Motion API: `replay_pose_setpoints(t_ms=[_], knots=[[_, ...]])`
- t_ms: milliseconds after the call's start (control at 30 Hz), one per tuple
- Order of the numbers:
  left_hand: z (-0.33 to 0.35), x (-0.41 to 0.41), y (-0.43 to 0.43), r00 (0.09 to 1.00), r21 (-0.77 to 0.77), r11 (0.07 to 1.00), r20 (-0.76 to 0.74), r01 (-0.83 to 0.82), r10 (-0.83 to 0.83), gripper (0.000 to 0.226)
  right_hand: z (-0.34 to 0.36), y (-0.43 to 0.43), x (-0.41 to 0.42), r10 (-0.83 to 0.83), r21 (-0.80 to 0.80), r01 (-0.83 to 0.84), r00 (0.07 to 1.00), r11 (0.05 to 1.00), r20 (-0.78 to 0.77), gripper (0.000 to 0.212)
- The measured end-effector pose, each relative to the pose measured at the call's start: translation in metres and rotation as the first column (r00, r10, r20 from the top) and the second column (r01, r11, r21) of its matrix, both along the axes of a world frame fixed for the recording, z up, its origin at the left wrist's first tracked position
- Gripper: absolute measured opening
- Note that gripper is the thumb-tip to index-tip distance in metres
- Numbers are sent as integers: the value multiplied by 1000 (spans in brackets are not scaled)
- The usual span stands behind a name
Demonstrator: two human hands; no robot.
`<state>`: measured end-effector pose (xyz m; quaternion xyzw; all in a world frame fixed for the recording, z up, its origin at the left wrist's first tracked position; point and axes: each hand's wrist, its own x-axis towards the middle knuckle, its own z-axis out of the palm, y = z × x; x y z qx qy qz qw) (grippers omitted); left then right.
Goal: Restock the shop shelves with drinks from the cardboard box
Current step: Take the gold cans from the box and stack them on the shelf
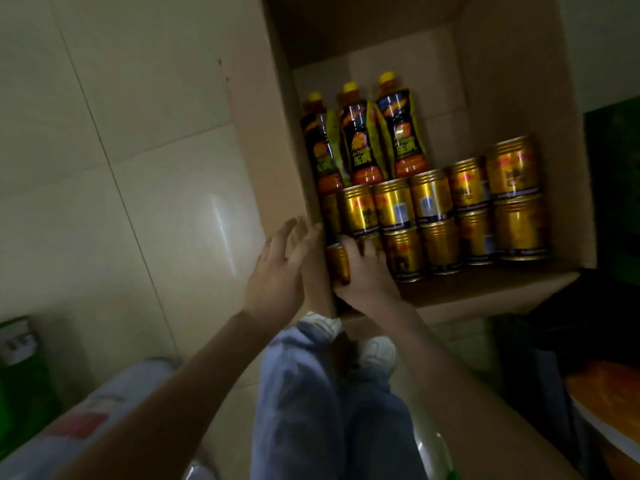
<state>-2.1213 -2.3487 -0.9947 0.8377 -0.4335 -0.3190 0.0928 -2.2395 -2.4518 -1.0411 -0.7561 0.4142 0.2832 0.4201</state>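
An open cardboard box (273, 161) stands on the floor in front of me. Inside lie several gold drink cans (436, 220) in two rows, with three dark bottles with yellow caps (363, 140) behind them. My right hand (367, 271) reaches into the box's near left corner and is closed around a gold can (337, 263). My left hand (280, 268) hovers just outside the box's left wall, fingers spread, holding nothing.
Pale floor tiles (121, 168) spread to the left. My legs in blue jeans and white shoes (377, 351) are below the box. Green and white packages (20, 358) sit at lower left, dark green goods (613, 188) and an orange item (602, 393) at right.
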Motion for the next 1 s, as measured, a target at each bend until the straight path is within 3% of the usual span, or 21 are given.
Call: replay_pose_setpoints(t_ms=[100, 167, 233, 333, 400, 533, 633, 700, 733, 767, 833, 900, 1000], knots=[[3, -3, -4, 999, -102, 995, -48, -11, 7, 66, 8, -2, -5, -140, -16, 141, 988, 990, 68, 76], [10, -9, -14, 975, -123, 982, -184, -145, 121, 57, 22, -9, -9, -293, -11, 298, 944, 954, 152, 74], [21, -15, -30, 902, -38, 955, -341, -294, 264, 59, 41, -19, -10, -414, 23, 422, 878, 907, 238, 75], [33, -26, -58, 828, 128, 927, -417, -354, 374, 65, 68, -38, -10, -580, 167, 557, 756, 813, 302, 85], [39, -33, -72, 745, 173, 887, -488, -429, 455, 62, 79, -47, -8, -621, 214, 584, 710, 783, 333, 86], [51, -43, -104, 671, 92, 874, -603, -478, 431, 75, 89, -60, -10, -646, 236, 608, 651, 758, 398, 84], [44, -42, -128, 463, 176, 814, -747, -553, 476, 70, 91, -77, -28, -547, 270, 476, 748, 837, 377, 88], [33, -40, -136, 390, 247, 793, -765, -557, 512, 68, 90, -98, -40, -597, 381, 479, 740, 791, 309, 77], [28, -39, -138, 369, 284, 788, -763, -547, 531, 66, 82, -110, -47, -638, 353, 540, 715, 764, 287, 71], [23, -38, -140, 347, 320, 779, -758, -539, 552, 64, 71, -123, -53, -649, 214, 613, 708, 761, 280, 68], [14, -36, -143, 313, 363, 762, -752, -537, 579, 67, 41, -154, -65, -604, -245, 632, 775, 735, 186, 71], [7, -33, -146, 299, 364, 751, -754, -551, 585, 71, 15, -175, -68, -572, -466, 531, 818, 708, 64, 82], [-5, -27, -145, 306, 361, 745, -746, -561, 592, 64, -14, -185, -64, -425, -597, 263, 893, 758, -147, 92]])
